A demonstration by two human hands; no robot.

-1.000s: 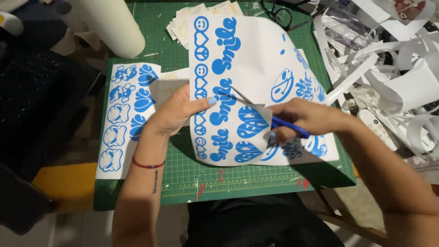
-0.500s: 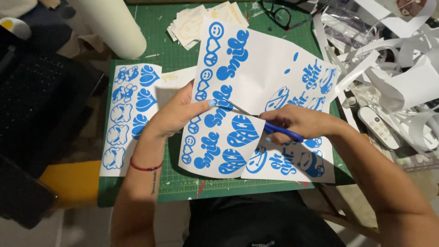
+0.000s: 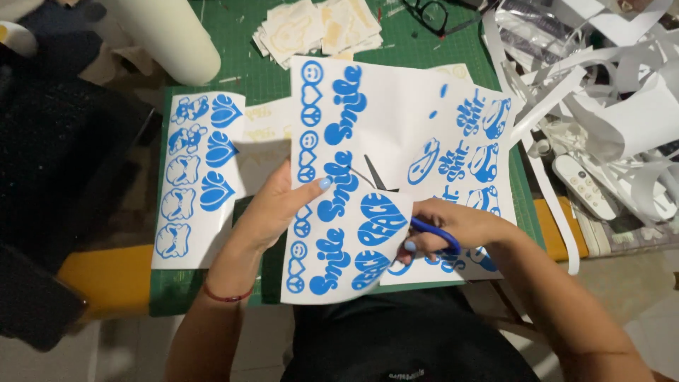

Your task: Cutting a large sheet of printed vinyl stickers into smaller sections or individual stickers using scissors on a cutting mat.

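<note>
My left hand (image 3: 277, 206) grips the left part of a large white sticker sheet (image 3: 382, 120) printed with blue words, hearts and smiley faces, thumb on top. My right hand (image 3: 444, 232) holds blue-handled scissors (image 3: 433, 233); their dark blades (image 3: 375, 177) are open inside a cut running up the middle of the sheet. The sheet's left strip curls up beside the cut. All of this lies over a green cutting mat (image 3: 269, 78).
A narrower sheet of blue stickers (image 3: 194, 177) lies at the left on the mat. A white roll (image 3: 173, 35) and a stack of pale cut stickers (image 3: 318, 28) sit at the back, with glasses (image 3: 435, 14). White paper offcuts (image 3: 608, 92) and a remote (image 3: 585, 185) pile up at right.
The sheet has been turned and shifted towards me, and the scissor cut has run farther up it. My left thumb has slid along the strip.
</note>
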